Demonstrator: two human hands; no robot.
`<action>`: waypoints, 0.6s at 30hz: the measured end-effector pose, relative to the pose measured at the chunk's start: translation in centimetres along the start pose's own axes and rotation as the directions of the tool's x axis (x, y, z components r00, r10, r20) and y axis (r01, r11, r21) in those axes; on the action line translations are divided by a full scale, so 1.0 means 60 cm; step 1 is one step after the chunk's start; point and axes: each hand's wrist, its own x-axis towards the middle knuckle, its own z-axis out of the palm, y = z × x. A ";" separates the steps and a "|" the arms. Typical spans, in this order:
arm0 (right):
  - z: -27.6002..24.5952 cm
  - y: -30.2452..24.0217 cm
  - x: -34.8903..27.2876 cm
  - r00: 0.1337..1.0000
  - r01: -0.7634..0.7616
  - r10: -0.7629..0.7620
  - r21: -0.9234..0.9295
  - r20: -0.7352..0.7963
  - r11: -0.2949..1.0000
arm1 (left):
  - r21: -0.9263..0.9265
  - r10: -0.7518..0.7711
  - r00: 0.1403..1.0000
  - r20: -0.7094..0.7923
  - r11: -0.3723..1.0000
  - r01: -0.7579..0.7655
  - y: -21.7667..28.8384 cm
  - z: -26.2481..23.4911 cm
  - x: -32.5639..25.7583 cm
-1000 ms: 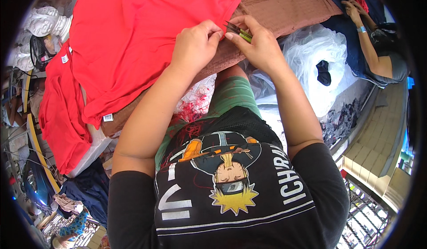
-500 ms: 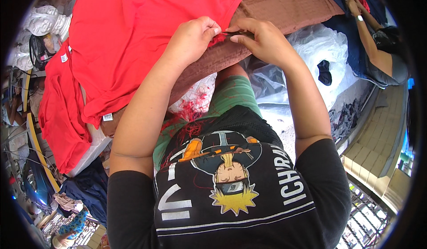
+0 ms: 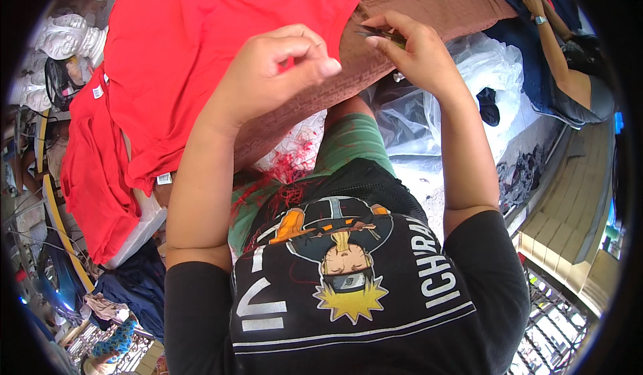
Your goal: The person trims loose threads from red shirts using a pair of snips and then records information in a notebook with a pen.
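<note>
A red garment (image 3: pixel 221 33) lies spread over a brown patterned cloth surface (image 3: pixel 392 6). Over its near right edge, my left hand (image 3: pixel 278 70) is raised with the thumb and curled fingers closed in a pinch. Whatever is between those fingertips is hidden or too small to see. My right hand (image 3: pixel 418 50) grips small dark thread snips (image 3: pixel 370 32), their blades pointing left over the brown cloth, apart from the garment. Loose red threads (image 3: pixel 289 164) lie in a tangle on white material at my lap and on my green shorts (image 3: pixel 351 144).
More red garments (image 3: pixel 97 180) with small white tags hang at the left, near white wrapped bundles (image 3: pixel 63 33). Clear plastic sheeting (image 3: pixel 479 73) lies to the right. Another person's arm (image 3: pixel 552 53) works on dark cloth at the far right. A slatted wooden bench (image 3: pixel 562 207) stands nearby.
My left hand has come off the garment's edge and moved nearer to me. My right hand has drawn slightly right with the snips. The two hands are now farther apart.
</note>
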 end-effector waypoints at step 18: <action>0.043 0.011 -0.005 0.994 -0.068 0.085 0.214 -0.071 0.975 | 0.322 -0.037 0.854 -0.518 0.917 0.236 -0.085 0.081 0.031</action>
